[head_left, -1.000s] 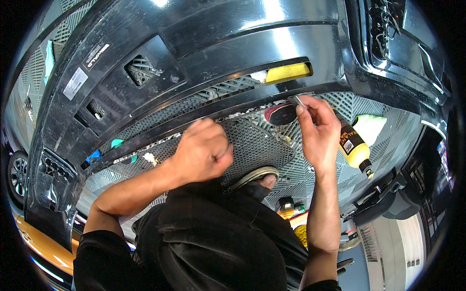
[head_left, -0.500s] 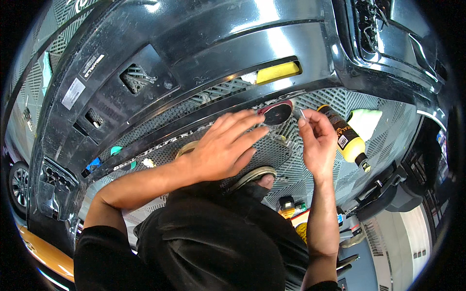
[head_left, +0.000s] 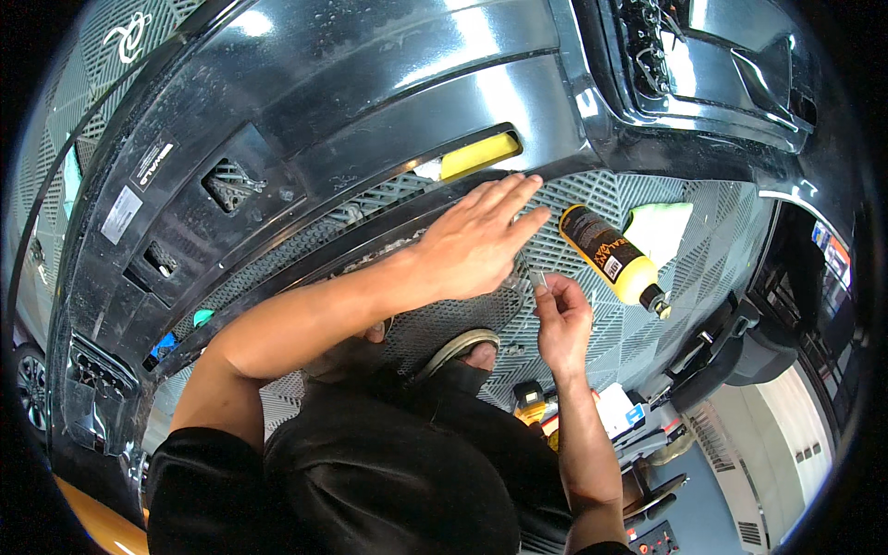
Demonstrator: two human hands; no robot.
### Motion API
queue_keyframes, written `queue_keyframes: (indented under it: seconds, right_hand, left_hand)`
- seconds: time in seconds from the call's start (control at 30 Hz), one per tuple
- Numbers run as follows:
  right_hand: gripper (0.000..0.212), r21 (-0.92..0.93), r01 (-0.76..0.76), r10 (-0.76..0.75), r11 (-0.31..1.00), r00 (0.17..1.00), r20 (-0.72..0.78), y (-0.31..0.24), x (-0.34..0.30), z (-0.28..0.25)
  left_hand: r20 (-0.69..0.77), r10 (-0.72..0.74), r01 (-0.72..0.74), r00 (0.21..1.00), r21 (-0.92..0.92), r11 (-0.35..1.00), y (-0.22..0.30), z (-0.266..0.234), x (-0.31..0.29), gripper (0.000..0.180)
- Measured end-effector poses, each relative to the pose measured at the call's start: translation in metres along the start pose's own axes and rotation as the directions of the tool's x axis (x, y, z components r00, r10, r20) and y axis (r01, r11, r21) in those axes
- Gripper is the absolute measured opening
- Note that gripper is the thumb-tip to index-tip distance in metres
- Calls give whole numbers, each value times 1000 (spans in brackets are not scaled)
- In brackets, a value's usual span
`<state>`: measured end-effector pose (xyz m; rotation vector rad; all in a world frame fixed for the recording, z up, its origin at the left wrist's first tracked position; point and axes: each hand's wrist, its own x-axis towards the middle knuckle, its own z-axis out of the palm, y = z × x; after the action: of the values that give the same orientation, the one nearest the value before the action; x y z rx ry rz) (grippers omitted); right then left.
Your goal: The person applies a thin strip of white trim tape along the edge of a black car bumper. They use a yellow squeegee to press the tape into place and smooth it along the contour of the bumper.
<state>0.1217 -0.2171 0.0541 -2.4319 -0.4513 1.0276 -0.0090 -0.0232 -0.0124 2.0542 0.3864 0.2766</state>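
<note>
At the left, a small silver label (head_left: 121,215) is borne by the bumper (head_left: 398,111), a curved, glossy black panel marked with dust and specks and pierced by angular cutouts and a long slot, through which a yellow item (head_left: 483,155) is seen. Beneath, the floor (head_left: 615,347) is laid in grey ribbed tiles. Farther right, a yellow and black bottle (head_left: 615,257) is noted lying beside a pale green cloth (head_left: 668,225), soft and creased. The left hand (head_left: 483,233) is held back uppermost, its fingers extended and slightly parted; whether pressure is applied cannot be told. In the right hand (head_left: 564,324), a thin, flat piece (head_left: 540,277) is pinched between thumb and forefinger; its material cannot be determined. The bumper's lower edge is overlapped by the left fingers and stands apart from the right fingertips.
</note>
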Motion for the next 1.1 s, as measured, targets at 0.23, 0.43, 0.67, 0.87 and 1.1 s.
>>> queue_keyframes:
  seconds: [0.23, 0.43, 0.67, 0.87, 1.1]
  right_hand:
    - [13, -4, -39, 39, 999, 999, 28, 7, -7, 0]
    - [14, -19, 25, -22, 1000, 993, 118, 6, -12, -4]
    - [13, -146, 100, -64, 984, 970, 233, 17, -25, -53]
    - [9, -209, 202, -134, 957, 944, 300, 17, -40, -92]
    - [4, -181, 100, -46, 978, 959, 280, 29, -54, -120]
  left_hand:
    - [91, -92, 87, 992, 61, 994, 3, -31, -64, 62]
    - [176, -238, 223, 955, 101, 970, 13, -63, -142, 63]
    - [167, -460, 436, 872, 162, 885, 25, -96, -247, 68]
    - [160, -672, 606, 723, 321, 728, 34, -124, -356, 86]
    - [45, -762, 721, 646, 292, 629, 49, -115, -365, 94]
